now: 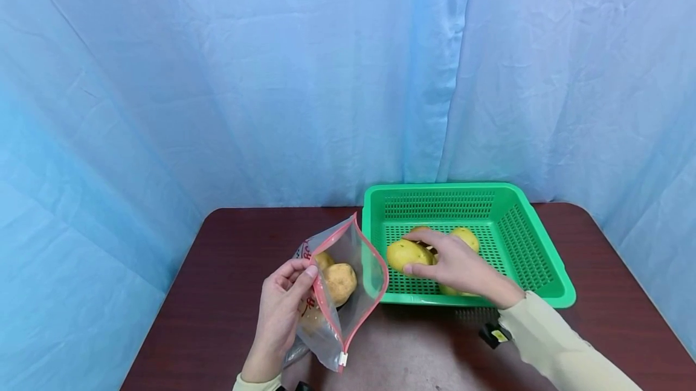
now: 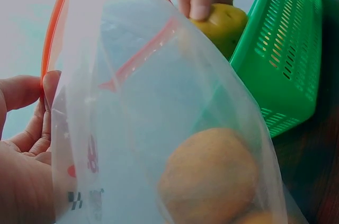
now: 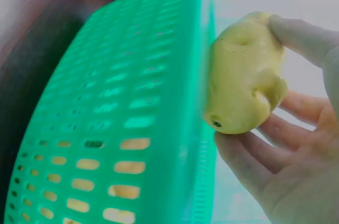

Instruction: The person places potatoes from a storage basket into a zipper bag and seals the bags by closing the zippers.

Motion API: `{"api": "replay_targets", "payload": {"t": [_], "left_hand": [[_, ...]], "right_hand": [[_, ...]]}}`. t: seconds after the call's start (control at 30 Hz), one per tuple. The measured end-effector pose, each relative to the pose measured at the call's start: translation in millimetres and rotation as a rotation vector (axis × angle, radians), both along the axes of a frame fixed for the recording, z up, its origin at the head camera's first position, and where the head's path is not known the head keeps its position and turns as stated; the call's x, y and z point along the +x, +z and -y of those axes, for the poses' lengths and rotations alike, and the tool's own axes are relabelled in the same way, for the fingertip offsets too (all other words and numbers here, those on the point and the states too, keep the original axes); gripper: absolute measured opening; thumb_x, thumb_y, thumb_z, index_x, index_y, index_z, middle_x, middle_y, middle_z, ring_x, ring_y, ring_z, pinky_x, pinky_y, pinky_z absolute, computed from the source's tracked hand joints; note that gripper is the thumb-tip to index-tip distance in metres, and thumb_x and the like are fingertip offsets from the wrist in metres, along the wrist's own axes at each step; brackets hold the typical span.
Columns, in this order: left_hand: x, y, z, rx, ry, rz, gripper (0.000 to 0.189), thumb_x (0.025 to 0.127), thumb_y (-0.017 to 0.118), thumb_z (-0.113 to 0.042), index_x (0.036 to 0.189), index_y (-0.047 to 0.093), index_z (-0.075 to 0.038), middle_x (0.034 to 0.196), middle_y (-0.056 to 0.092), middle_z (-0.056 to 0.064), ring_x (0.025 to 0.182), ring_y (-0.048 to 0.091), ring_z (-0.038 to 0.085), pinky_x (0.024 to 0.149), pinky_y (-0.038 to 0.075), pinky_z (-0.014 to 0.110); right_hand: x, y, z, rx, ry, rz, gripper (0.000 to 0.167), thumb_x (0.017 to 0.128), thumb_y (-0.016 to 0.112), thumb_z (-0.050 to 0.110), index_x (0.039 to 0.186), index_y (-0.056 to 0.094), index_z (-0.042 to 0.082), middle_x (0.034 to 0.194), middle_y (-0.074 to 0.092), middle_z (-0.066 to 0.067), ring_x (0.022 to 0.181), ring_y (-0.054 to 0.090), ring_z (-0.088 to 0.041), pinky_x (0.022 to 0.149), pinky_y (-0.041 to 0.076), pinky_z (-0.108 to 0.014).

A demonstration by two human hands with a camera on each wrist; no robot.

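Note:
A clear zip bag (image 1: 326, 342) with a red-pink rim stands on the table, its mouth spread toward the right. Inside it are potatoes (image 1: 340, 284), also seen through the plastic in the left wrist view as a potato (image 2: 209, 176). My left hand (image 1: 283, 306) pinches the bag's left rim between thumb and fingers. Over the green basket (image 1: 544, 246), my right hand (image 1: 454, 261) holds a yellowish potato (image 3: 243, 75) between thumb and fingertips, close to the basket's left wall. Other potatoes (image 1: 465, 237) lie in the basket, partly hidden by this hand.
The dark reddish-brown table (image 1: 217, 294) carries the bag and the basket side by side. A white slider (image 1: 343, 359) sits at the near end of the bag's zip. Light blue curtains (image 1: 304, 77) hang behind and at both sides of the table.

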State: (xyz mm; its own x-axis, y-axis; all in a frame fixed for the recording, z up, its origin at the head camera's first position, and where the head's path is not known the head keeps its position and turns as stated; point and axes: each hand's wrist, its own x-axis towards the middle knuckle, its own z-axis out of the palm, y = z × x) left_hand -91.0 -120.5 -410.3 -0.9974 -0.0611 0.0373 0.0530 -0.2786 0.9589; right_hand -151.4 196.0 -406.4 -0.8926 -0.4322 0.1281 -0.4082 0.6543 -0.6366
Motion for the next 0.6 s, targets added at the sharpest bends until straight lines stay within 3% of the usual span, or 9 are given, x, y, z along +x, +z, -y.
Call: {"api": "replay_targets", "payload": {"t": [0.33,0.6], "left_hand": [[-1.3,0.3,-0.4,0.003,-0.002,-0.009,0.013,0.098,0.063,0.003,0.096,0.068,-0.009,0.08,0.064,0.0,0.066,0.057,0.007,0.059,0.051,0.02],[-2.1,0.5,0.7,0.014,-0.002,0.006,0.011,0.099,0.064,0.001,0.096,0.068,-0.009,0.079,0.064,-0.001,0.063,0.056,0.007,0.056,0.049,0.02]], "right_hand": [[18.2,19.7,-1,-0.186,-0.068,-0.056,0.051,0.092,0.08,0.036,0.137,0.065,0.018,0.121,0.069,0.004,0.095,0.066,-0.013,0.079,0.057,-0.03],[33.8,25.7,11,-0.302,-0.066,-0.089,0.048,0.093,0.08,0.027,0.137,0.065,0.017,0.126,0.069,0.002,0.1,0.069,-0.014,0.083,0.058,-0.029]]}}
